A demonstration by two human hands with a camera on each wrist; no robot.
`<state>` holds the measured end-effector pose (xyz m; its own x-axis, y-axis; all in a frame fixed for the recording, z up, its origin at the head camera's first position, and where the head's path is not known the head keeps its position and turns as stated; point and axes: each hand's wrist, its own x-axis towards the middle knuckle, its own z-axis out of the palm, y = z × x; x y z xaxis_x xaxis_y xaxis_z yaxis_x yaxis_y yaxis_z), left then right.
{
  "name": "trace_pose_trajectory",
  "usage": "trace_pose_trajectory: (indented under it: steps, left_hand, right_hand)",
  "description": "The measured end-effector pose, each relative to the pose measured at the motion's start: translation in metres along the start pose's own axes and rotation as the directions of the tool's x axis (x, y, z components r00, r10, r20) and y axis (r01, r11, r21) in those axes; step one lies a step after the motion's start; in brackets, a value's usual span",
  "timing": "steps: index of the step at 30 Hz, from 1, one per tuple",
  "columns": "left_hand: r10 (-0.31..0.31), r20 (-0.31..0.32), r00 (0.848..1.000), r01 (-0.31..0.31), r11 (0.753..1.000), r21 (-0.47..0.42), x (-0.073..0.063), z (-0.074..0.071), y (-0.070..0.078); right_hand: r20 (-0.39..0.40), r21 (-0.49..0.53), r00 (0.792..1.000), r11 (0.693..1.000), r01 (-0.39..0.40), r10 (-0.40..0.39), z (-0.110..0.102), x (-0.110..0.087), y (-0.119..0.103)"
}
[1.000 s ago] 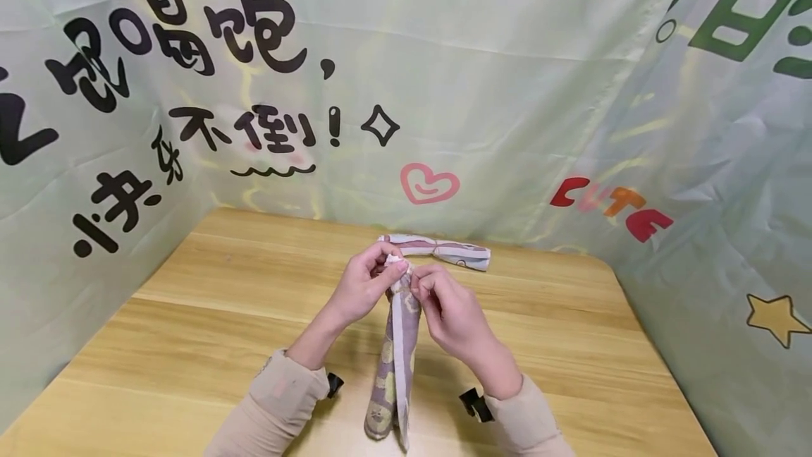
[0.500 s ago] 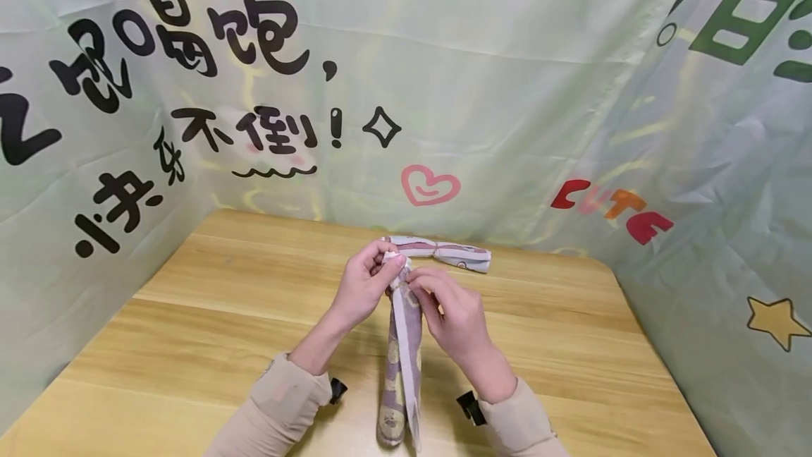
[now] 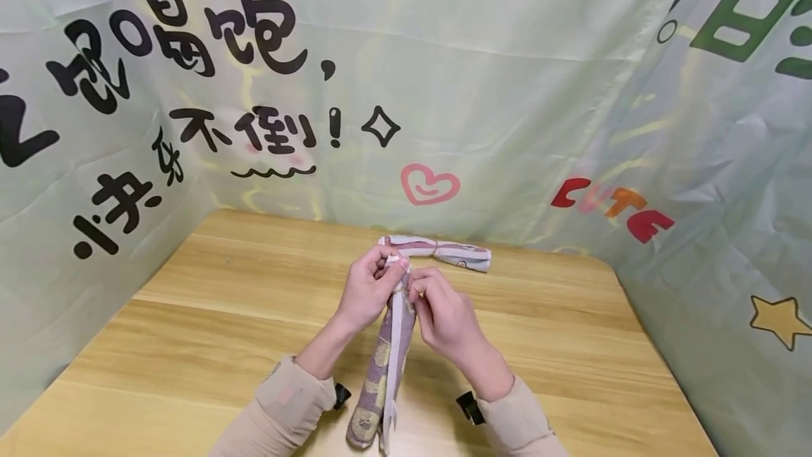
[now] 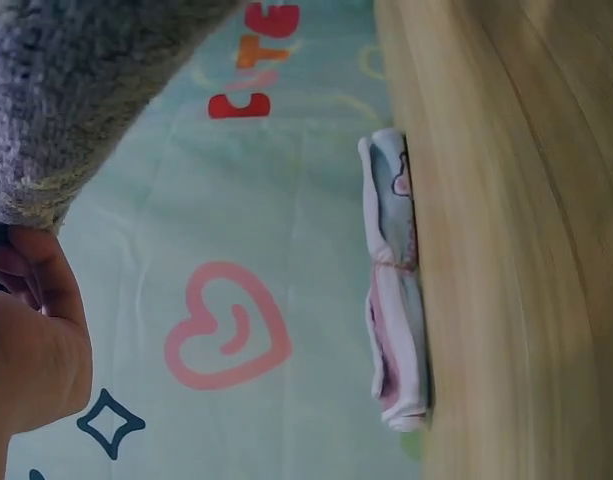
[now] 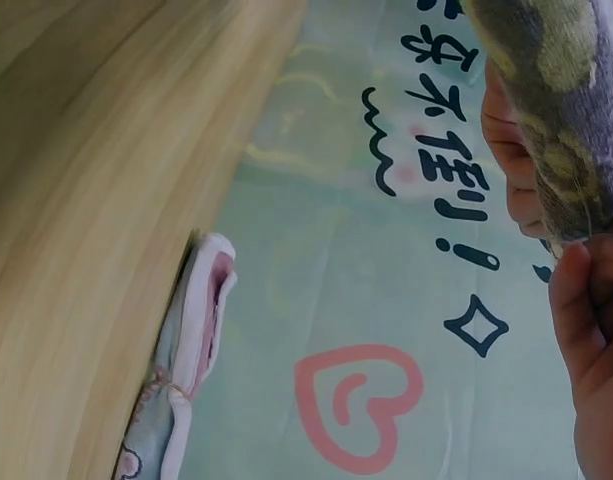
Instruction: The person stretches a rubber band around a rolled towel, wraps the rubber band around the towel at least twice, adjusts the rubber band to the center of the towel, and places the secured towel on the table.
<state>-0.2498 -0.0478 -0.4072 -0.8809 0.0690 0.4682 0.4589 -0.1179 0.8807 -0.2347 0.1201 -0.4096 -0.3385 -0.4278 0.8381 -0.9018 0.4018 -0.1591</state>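
A purple rolled towel (image 3: pixel 379 372) with yellow patches and a white edge strip slants toward me over the table. My left hand (image 3: pixel 370 289) grips its far, narrower end between thumb and fingers. Close beside it, my right hand (image 3: pixel 452 312) has its fingertips curled at the towel's right side, pinching a thin rubber band (image 5: pixel 587 212) that runs over the cloth. In the left wrist view the towel (image 4: pixel 56 100) fills the upper left corner, above the left hand (image 4: pixel 36 345). How far round the towel the band goes is hidden by the fingers.
Another rolled towel (image 3: pixel 466 254), white and pink with a thin band round its middle, lies at the back of the wooden table (image 3: pixel 254 302). Printed cloth walls (image 3: pixel 507 90) enclose the table's back and sides. Black clips (image 3: pixel 470 407) sit at both cuffs.
The towel's near end swung slightly right, then back left. The right fingers have shifted a little at the towel's side, while the left hand keeps its grip.
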Motion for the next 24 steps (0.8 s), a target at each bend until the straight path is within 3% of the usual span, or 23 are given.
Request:
trace_pose_trajectory:
  steps: [6, 11, 17, 24]
  left_hand:
    - [0.003, 0.003, 1.000, -0.003, 1.000, 0.006, 0.0000, -0.0004, 0.0031]
    - [0.004, -0.022, 1.000, -0.003, 1.000, 0.026, -0.0012, 0.0011, 0.0029]
    - [-0.005, -0.054, 0.999, 0.006, 1.000, 0.020, -0.0012, 0.0034, -0.0008]
    - [0.027, -0.036, 0.999, -0.026, 0.999, 0.030, -0.0007, 0.0019, -0.0026]
  right_hand:
    - [-0.057, -0.065, 0.998, 0.998, 0.005, -0.008, -0.0017, 0.0004, 0.0001]
    - [-0.113, -0.082, 0.991, 0.995, 0.062, -0.072, 0.0007, 0.0007, 0.0017]
    - [-0.067, -0.068, 0.997, 0.997, 0.042, -0.046, 0.0036, -0.0002, 0.0014]
    - [-0.035, -0.054, 0.998, 0.997, 0.050, -0.051, 0.0069, -0.0001, -0.0024]
